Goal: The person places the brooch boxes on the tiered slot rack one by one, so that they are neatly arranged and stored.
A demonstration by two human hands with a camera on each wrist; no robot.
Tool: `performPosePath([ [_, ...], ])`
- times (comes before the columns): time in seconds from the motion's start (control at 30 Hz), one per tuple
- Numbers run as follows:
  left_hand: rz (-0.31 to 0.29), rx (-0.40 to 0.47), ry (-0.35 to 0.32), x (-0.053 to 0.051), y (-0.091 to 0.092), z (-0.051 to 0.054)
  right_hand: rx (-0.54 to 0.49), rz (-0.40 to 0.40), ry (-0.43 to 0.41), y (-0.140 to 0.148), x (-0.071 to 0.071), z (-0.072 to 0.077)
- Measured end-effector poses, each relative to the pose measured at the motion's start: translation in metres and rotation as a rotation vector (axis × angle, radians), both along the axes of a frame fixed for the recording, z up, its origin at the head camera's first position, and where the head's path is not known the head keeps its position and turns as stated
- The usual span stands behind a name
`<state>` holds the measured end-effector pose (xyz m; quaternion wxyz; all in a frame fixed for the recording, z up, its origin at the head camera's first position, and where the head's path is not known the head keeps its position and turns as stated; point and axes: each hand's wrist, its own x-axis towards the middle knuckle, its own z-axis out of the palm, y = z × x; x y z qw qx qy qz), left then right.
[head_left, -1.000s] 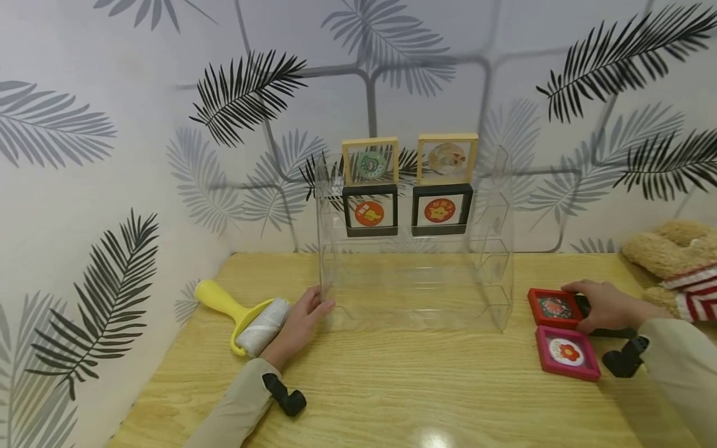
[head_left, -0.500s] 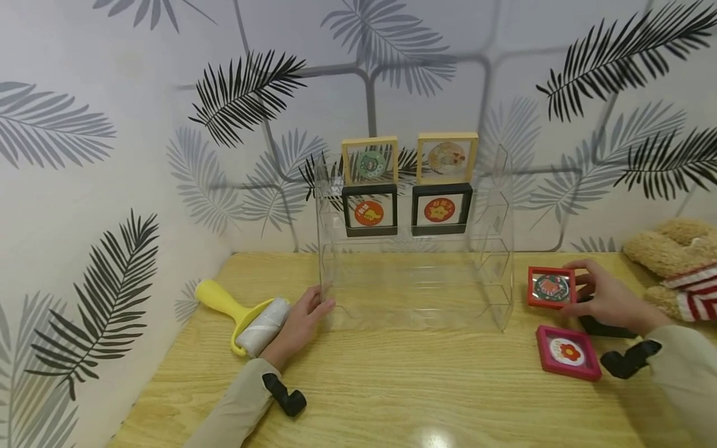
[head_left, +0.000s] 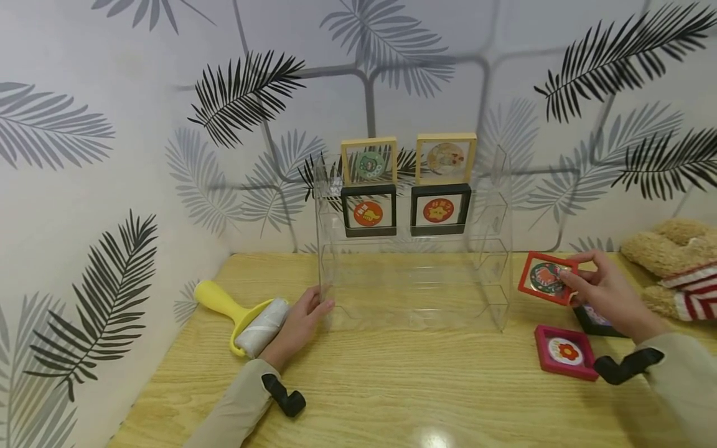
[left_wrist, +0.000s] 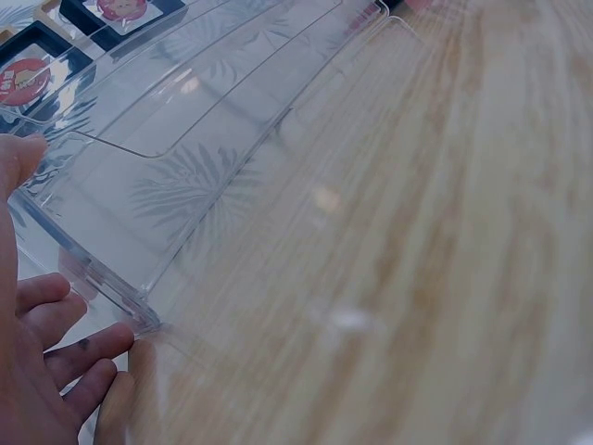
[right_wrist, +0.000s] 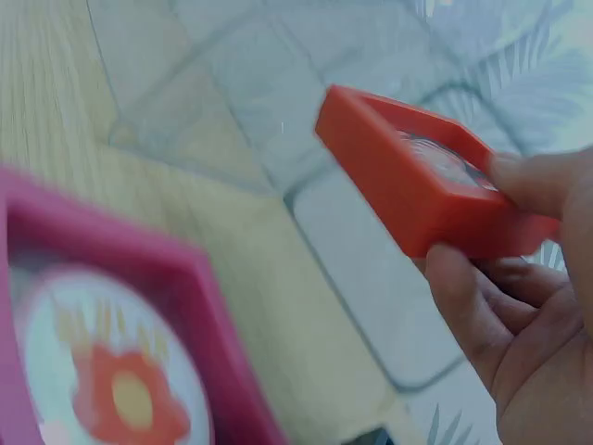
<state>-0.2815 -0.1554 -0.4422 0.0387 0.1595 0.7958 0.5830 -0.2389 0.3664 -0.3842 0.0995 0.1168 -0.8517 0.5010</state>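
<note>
At the left end of the clear acrylic display rack (head_left: 414, 319), my left hand (head_left: 302, 320) holds the side panel. In the left wrist view its fingertips (left_wrist: 116, 338) lie against the panel's lower edge, the thumb apart from them. My right hand (head_left: 607, 295) pinches a red display frame (head_left: 547, 278) with a round green and red picture, tilted and raised off the table. In the right wrist view the thumb lies on the front of the frame and the fingers under it. Below that hand lie a magenta frame (head_left: 567, 352) with a red flower and a partly hidden black frame (head_left: 599, 318).
On the rack's upper tiers stand two yellow frames (head_left: 344, 163) and two black frames (head_left: 440, 231). A yellow-handled lint roller (head_left: 260, 330) lies beside my left forearm. A plush toy (head_left: 666, 252) sits at the right, near the leaf-patterned wall (head_left: 426, 31).
My right hand has lifted the red frame off the table and turned it to a tilt, uncovering more of the black frame beneath. My left hand has stayed at the rack.
</note>
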Motion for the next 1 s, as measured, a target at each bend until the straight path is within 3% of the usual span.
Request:
performPosePath([
  [0.17,-0.007,-0.005,-0.004,0.001,0.000,0.001,-0.050,-0.042,0.065,-0.014,0.003,0.011],
  [0.5,0.002,0.002,-0.008,0.001,0.000,-0.001,-0.488,-0.032,0.215,-0.037,0.009,0.029],
  [0.57,0.001,0.007,-0.010,0.001,0.001,-0.001,-0.526,-0.040,0.244,-0.042,0.010,0.034],
  [0.8,0.002,0.004,-0.002,0.001,0.001,-0.001,-0.440,-0.003,0.323,-0.063,0.013,0.050],
  [1.0,0.010,-0.013,0.002,0.000,0.002,0.000,-0.178,-0.020,0.408,-0.094,0.007,0.065],
])
